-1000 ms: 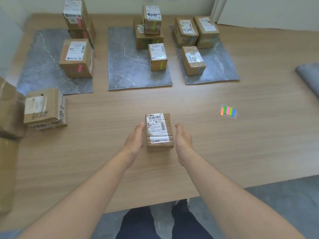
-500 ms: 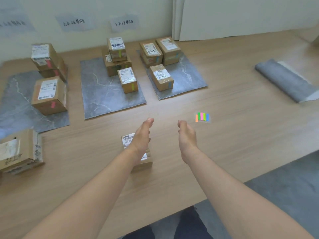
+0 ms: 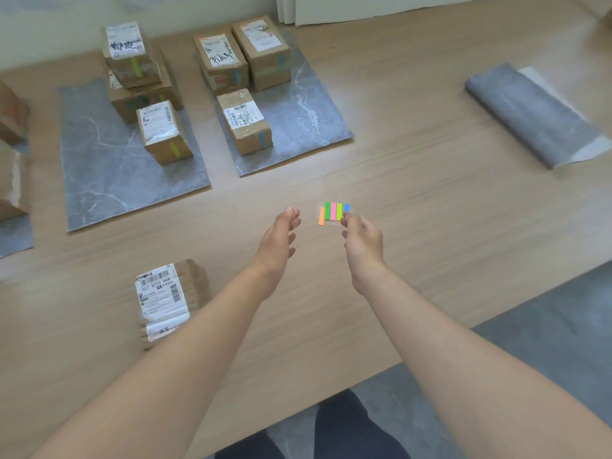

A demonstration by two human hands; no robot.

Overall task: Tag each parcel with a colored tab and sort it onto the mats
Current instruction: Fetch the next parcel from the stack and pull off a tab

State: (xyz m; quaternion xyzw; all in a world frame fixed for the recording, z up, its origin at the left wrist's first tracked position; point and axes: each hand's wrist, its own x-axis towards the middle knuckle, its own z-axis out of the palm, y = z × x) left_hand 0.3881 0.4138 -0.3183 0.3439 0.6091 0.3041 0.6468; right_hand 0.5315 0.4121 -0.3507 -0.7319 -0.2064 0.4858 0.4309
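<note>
At the front of the table (image 3: 430, 226), left of my arms, the untagged parcel (image 3: 164, 303) now lies released. Both hands have swung right to the sheet of colored tabs (image 3: 333, 212). My right hand (image 3: 362, 241) curls fingertips onto its edge, though I cannot tell whether it is pinching. My left hand (image 3: 278, 240) hangs loose and wide. Tagging looks next.

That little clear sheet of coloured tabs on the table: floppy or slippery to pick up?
The small clear sheet of coloured paper tabs looks thin and lies flat on the wooden table, so probably floppy and light. Being flat, it may slide when pushed rather than lift. Its orange tab sits out of line, so tabs probably peel singly.
</note>
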